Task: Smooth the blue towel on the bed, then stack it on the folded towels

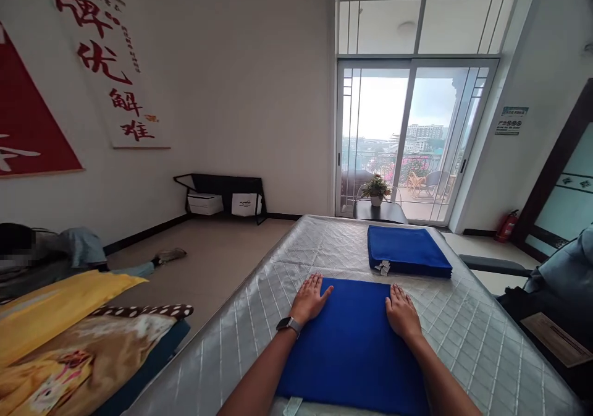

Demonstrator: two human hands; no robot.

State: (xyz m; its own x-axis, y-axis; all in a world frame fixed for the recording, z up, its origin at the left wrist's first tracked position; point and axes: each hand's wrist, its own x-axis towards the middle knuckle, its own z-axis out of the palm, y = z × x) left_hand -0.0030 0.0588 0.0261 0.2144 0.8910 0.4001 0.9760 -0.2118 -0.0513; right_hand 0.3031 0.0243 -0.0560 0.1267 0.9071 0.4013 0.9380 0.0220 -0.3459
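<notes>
A folded blue cloth (354, 342) lies flat on the grey quilted mattress (467, 335) in front of me. My left hand (309, 299), with a watch on the wrist, rests palm down on the cloth's far left corner, fingers stretched out. My right hand (402, 311) lies flat on the far right corner, fingers together and extended. Neither hand holds anything. Farther away on the mattress sits a stack of folded blue cloths (407, 250) with a small tag at its near edge.
A small dark table with a potted plant (376, 189) stands beyond the mattress before a glass balcony door. A person lies at the left by yellow and patterned bedding (69, 335). A dark chair (551, 298) stands at the right. A black rack holds white boxes (225, 201).
</notes>
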